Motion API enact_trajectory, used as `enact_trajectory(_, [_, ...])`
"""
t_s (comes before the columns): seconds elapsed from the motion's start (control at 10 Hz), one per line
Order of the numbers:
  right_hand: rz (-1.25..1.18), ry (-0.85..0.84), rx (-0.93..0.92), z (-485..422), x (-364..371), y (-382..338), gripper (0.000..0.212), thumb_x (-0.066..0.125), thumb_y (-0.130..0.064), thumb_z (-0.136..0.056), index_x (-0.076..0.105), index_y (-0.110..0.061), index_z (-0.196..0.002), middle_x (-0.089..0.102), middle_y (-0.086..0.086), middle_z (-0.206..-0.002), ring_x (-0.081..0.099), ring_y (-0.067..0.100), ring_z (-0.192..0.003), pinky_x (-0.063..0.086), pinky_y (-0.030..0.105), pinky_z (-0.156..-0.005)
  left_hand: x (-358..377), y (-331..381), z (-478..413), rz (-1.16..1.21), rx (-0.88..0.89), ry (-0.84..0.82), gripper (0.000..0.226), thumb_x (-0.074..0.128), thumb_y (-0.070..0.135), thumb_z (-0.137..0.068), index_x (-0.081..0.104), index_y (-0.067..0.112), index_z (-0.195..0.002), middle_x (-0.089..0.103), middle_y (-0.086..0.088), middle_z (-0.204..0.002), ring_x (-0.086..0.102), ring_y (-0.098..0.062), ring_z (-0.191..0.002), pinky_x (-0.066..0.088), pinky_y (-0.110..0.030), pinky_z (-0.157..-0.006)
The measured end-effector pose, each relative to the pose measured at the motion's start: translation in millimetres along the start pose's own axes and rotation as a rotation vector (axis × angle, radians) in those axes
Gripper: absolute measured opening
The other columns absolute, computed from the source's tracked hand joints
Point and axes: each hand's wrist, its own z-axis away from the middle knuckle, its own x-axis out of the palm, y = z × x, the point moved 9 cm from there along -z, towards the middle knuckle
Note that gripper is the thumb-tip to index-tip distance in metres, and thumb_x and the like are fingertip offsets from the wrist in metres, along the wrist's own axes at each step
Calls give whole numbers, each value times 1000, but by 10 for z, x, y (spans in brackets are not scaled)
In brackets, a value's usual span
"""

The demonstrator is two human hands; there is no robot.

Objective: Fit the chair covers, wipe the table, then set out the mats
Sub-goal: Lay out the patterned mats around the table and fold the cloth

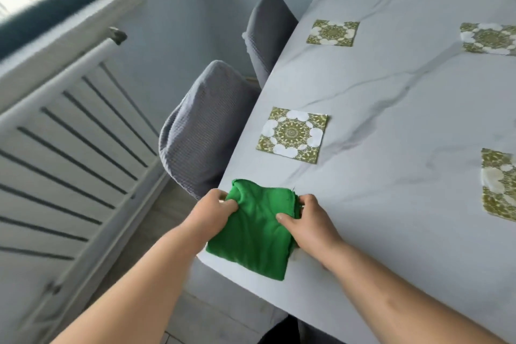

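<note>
I see the left hand (216, 208) closed on the left edge of a folded green cloth (252, 232), fingers curled over the fabric near its far left corner. The right hand (308, 222) grips the cloth's right edge, thumb pressed flat on top and fingers tucked at the side. The cloth lies between both hands on the near left corner of the marble-patterned surface (391, 126), its near edge close to the surface rim. Beyond the right hand, further along the left side of the surface, I see one green-and-white patterned mat (292, 134) lying flat; a second mat (332, 32) lies further ahead in the same line. To the right of the right hand, well apart, a third mat (499, 184) is cut by the frame edge, and a fourth mat (490, 38) lies at the far right. Ahead of the left hand, just beside the surface edge, a chair with a grey cover (203, 126) stands pushed in; a second covered chair (268, 28) stands beyond it. To the left of the left hand, a white radiator (64, 148) runs below a window.
</note>
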Motion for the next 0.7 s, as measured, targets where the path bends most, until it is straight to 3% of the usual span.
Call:
enact_trajectory(0.1, [40, -46, 9, -91, 389, -119, 42, 68, -35, -83, 42, -17, -110, 62, 0, -98, 64, 22, -90, 56, 41, -79, -294, -206, -83, -105, 5, 51, 8, 60, 26, -79, 57, 24, -87, 68, -3, -95, 65, -21, -87, 54, -41, -84])
enact_trajectory(0.2, [170, -55, 58, -137, 553, -50, 51, 61, -34, -88, 39, -11, -128, 61, 6, -114, 61, 26, -105, 48, 30, -84, -289, -441, -183, -230, -25, 11, 31, 64, 34, -80, 54, 18, -105, 59, -4, -110, 60, -22, -91, 52, -36, -82])
enact_trajectory(0.3, [250, -32, 79, -136, 461, 49, 52, 54, -33, -93, 36, -13, -137, 53, 6, -133, 54, 24, -118, 42, 28, -91, -178, -458, -255, -339, 11, -9, 58, 60, 42, -83, 44, 12, -131, 51, -9, -125, 60, -20, -85, 49, -30, -69])
enact_trajectory(0.4, [300, -4, 71, -101, 219, 120, 42, 51, -33, -94, 44, -18, -133, 51, 0, -135, 52, 18, -119, 42, 27, -93, -9, -267, -298, -398, 77, -3, 62, 55, 39, -87, 36, 16, -141, 42, -10, -136, 59, -28, -103, 52, -37, -79])
enact_trajectory(0.5, [282, 50, 82, -51, -78, 185, 37, 51, -34, -93, 49, -20, -127, 54, -4, -129, 53, 15, -115, 43, 27, -93, 114, 45, -274, -488, 166, 68, 60, 52, 32, -90, 33, 15, -144, 36, -9, -145, 39, -32, -127, 41, -42, -100])
enact_trajectory(0.6, [221, 155, 109, 50, -532, 322, 28, 53, -34, -92, 57, -21, -117, 61, -6, -116, 58, 13, -105, 47, 28, -88, 339, 518, -211, -520, 320, 94, 56, 51, 27, -92, 34, 12, -143, 35, -8, -146, 31, -31, -132, 28, -37, -108])
enact_trajectory(0.7, [167, 279, 114, 176, -1098, 413, 18, 57, -34, -92, 62, -20, -100, 66, -6, -98, 62, 15, -92, 51, 30, -81, 599, 953, -65, -491, 430, 64, 54, 51, 26, -92, 37, 14, -142, 36, -7, -147, 29, -29, -135, 25, -35, -109])
